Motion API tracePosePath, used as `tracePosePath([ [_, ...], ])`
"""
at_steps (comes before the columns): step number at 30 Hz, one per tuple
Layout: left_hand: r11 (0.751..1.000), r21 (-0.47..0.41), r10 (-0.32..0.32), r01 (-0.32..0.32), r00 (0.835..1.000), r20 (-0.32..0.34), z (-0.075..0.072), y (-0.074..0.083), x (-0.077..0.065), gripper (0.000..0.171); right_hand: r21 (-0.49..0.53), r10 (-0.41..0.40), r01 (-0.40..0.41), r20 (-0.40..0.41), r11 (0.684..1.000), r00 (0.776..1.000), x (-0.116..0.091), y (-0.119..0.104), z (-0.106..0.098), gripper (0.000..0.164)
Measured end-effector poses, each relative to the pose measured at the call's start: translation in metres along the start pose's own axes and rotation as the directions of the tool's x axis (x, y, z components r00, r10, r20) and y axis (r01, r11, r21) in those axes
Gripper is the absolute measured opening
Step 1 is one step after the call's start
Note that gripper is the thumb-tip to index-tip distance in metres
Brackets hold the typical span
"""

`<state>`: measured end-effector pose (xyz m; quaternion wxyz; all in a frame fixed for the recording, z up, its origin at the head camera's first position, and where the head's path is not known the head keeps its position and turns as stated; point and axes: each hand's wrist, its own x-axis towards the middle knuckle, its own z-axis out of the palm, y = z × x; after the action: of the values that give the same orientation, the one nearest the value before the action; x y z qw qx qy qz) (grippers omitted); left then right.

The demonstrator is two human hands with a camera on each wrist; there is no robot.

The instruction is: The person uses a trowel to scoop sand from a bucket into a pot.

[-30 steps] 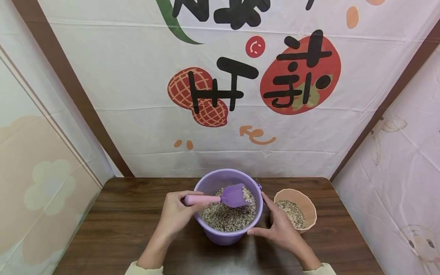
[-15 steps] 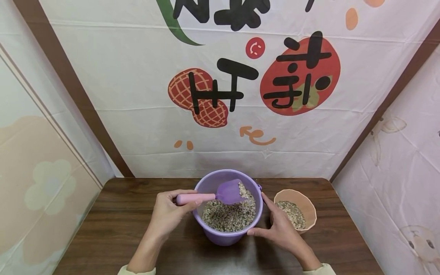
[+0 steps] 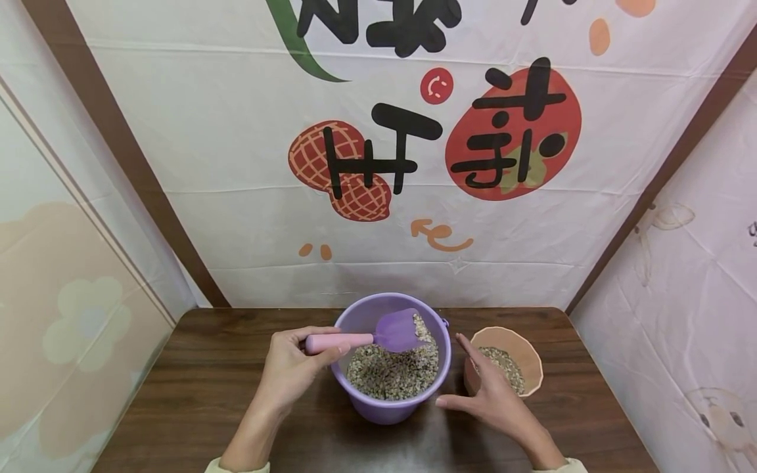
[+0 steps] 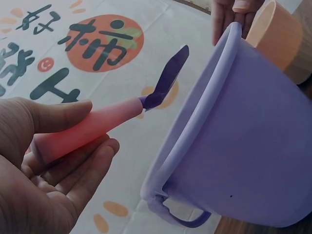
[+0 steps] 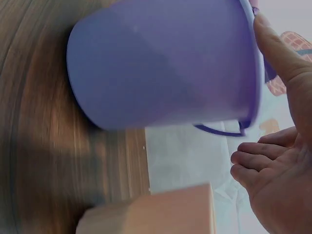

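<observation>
A small shovel (image 3: 397, 330) with a pink handle and purple blade is held in my left hand (image 3: 290, 371), thumb on top and fingers beneath the handle (image 4: 92, 127). Its blade hangs over the purple bucket (image 3: 387, 412), which contains grainy gravel (image 3: 390, 374). At the blade's right edge, pale grains show, but I cannot tell whether they lie on it. My right hand (image 3: 493, 401) is spread just right of the bucket, apart from its rim in the head view. Behind that hand stands a peach bowl (image 3: 535, 358) with similar gravel, partly covered by the fingers.
Everything stands on a dark wood table (image 3: 236, 368). A printed white cloth (image 3: 248, 217) hangs directly behind the table's back edge, and more cloth flanks both sides. The bucket's purple handle (image 4: 187, 222) hangs down at its side.
My left hand drew the shovel slightly left, and then it stayed nearly still. My right hand has let go of the bucket's rim and moved a little to the right.
</observation>
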<state>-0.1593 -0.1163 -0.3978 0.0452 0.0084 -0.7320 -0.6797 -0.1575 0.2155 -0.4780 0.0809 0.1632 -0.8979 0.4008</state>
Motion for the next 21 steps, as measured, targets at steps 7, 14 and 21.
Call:
tracePosePath([
  [7,1.0,-0.005,0.016,-0.016,1.0,0.026,0.004,0.001,-0.001,0.029,-0.014,-0.058,0.057,-0.073,0.998,0.996,-0.005,0.019,-0.028,0.107],
  [14,1.0,-0.008,0.001,-0.001,0.999,0.039,0.008,0.001,-0.001,0.027,-0.151,0.081,-0.095,-0.093,0.984,0.992,-0.017,0.038,-0.061,0.12],
  [21,1.0,-0.006,0.027,-0.027,0.998,0.048,0.015,0.001,-0.001,0.026,-0.173,0.223,-0.233,-0.073,0.957,0.972,-0.026,0.057,-0.075,0.131],
])
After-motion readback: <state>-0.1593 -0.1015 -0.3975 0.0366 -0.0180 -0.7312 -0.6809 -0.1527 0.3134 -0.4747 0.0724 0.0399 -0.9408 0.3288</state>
